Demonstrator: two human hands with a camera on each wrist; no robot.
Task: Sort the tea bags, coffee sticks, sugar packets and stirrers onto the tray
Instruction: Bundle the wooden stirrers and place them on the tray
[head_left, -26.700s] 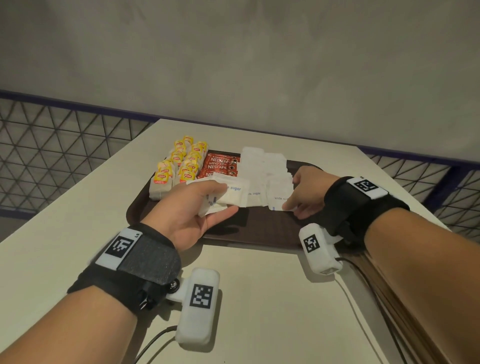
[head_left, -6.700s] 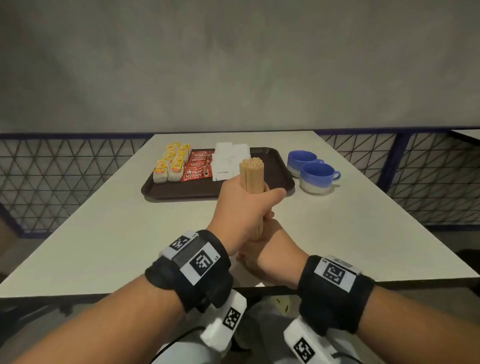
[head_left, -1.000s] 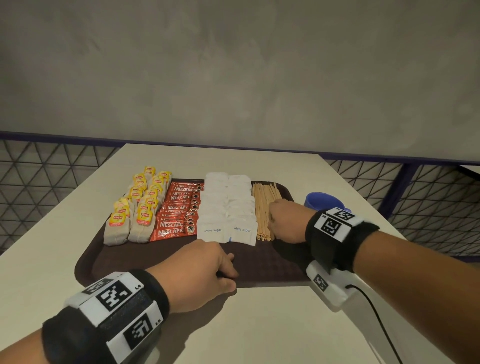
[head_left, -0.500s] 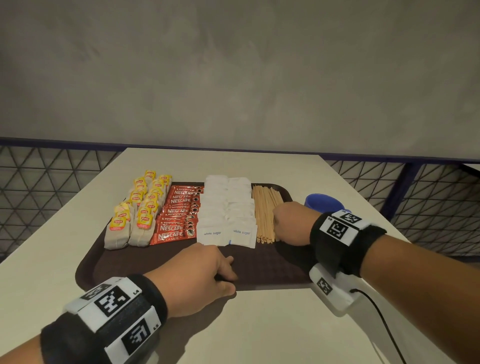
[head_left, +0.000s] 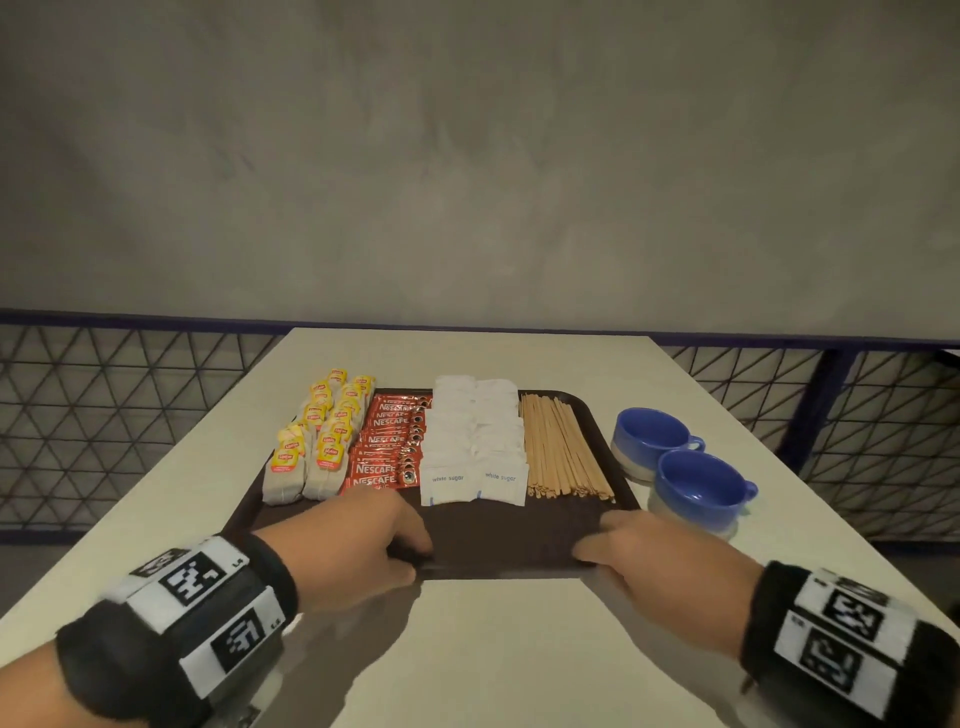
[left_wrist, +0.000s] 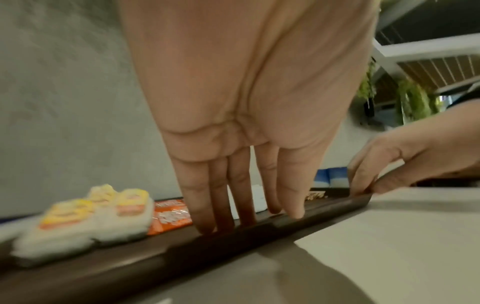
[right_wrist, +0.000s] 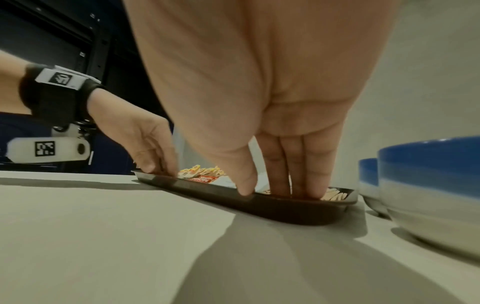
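A dark brown tray (head_left: 509, 540) lies on the table with four rows across it. From left to right these are yellow-tagged tea bags (head_left: 311, 452), red coffee sticks (head_left: 389, 447), white sugar packets (head_left: 475, 441) and wooden stirrers (head_left: 561, 452). My left hand (head_left: 395, 545) grips the tray's near rim at its left part. In the left wrist view the left hand (left_wrist: 249, 220) has its fingers inside the tray (left_wrist: 182, 257) and its thumb on the edge. My right hand (head_left: 608, 545) pinches the same rim further right. The right hand (right_wrist: 270, 191) is seen with its thumb outside the tray wall (right_wrist: 285, 209).
Two blue-and-white cups (head_left: 649, 436) (head_left: 696, 488) stand just right of the tray, close to my right hand; the nearer cup (right_wrist: 428, 195) looms large in the right wrist view. The pale table (head_left: 493, 649) has metal mesh railings on both sides and a grey wall behind.
My right hand has left the stirrers and come back to the tray's near rim, uncovering the cups. My left hand has stayed on the rim.
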